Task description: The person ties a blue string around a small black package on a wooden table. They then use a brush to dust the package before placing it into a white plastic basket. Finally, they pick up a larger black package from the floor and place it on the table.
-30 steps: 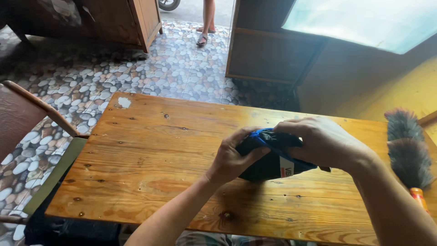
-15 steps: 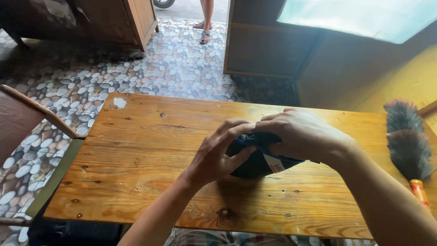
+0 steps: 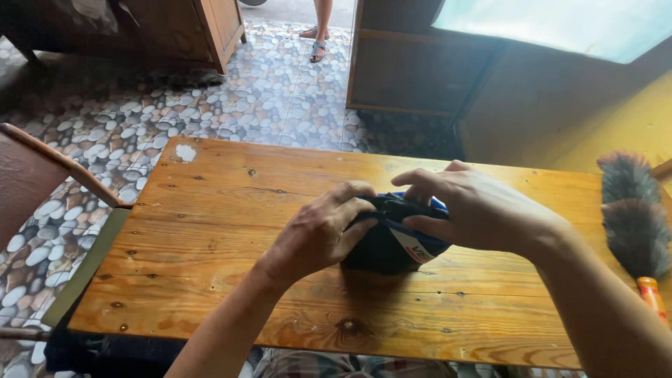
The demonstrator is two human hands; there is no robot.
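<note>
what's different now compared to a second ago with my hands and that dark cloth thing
The left hand has slid in from the cloth's near edge and now covers its left side. The dark cloth bundle is balled tighter. The right hand stays on top. The feather duster and wooden table are unchanged.

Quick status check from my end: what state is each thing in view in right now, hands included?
Left hand: gripping the dark cloth bundle's left side.
Right hand: pressed over the bundle's top and right.
Dark cloth bundle: bunched up, resting on the table.
Wooden table: level, bearing the bundle.
Feather duster: lying flat at the table's right edge, untouched.
</note>
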